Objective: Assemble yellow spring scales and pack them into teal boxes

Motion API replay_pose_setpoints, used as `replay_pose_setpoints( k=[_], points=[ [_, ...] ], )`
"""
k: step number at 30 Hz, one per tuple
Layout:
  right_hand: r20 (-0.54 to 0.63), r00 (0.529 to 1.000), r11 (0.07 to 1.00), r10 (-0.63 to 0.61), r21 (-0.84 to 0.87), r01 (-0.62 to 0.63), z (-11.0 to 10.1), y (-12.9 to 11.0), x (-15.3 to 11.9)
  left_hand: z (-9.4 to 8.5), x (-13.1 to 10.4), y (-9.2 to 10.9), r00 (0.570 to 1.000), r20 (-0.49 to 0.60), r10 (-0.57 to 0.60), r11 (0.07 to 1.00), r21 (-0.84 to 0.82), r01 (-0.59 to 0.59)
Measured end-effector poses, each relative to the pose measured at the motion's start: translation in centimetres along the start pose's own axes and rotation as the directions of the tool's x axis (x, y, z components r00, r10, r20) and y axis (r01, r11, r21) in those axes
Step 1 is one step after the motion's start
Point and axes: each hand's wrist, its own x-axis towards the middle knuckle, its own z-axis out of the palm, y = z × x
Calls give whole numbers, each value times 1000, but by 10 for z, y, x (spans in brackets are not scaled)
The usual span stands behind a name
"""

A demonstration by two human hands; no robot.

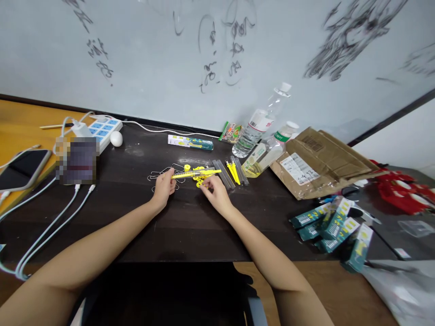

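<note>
Dark desktop (pixel 193 235) lies beneath the slim yellow-and-clear tube (pixel 190 174) pinched in our left hand (pixel 163 188). Our right hand (pixel 219 195) narrows at the small yellow pieces (pixel 199 184), its grip unclear; handling these seems to call for fingertip precision. Clear tubes (pixel 227 174) lie just beyond.

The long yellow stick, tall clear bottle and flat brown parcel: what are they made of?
The long yellow stick in the left hand seems smooth plastic: part looks shiny and clear. The tall clear bottle looks like glossy plastic; the board shows through it. The flat brown parcel looks creased, like cardboard or thick paper.
</note>
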Motion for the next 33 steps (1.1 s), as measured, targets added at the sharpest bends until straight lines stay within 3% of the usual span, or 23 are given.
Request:
replay_pose_setpoints(
  k=[2, 5, 8, 10, 19, 27, 33],
  points=[
    [-138, 973, 939, 184, 317, -132, -4, 3, 2, -1, 1, 0, 1000, -1, -14, 1000, -3, 14],
    [-172, 901, 712, 397, 677, -184, -15, 4, 7, -1, 2, 1, 1000, -4, -28, 1000, 12, 28],
    [-113, 873, 502, 474, 850, -163, -26, 0, 11, -1, 2, 1, 999, -21, -31, 999, 29, 32],
    [-97, 871, 446, 481, 883, -148, -30, -5, 12, -2, 3, 1, 999, -34, -35, 999, 40, 36],
    [-60, 895, 464, 442, 869, -171, -27, -6, 10, -1, 3, 0, 999, -30, -33, 998, 49, 34],
    [21, 894, 391, 448, 894, -217, -28, -10, 10, -1, 1, 0, 999, -10, -45, 996, 75, 45],
    [6, 915, 483, 404, 848, -219, -25, -9, 8, -1, 1, -2, 999, 20, -37, 996, 81, 35]
  ],
)
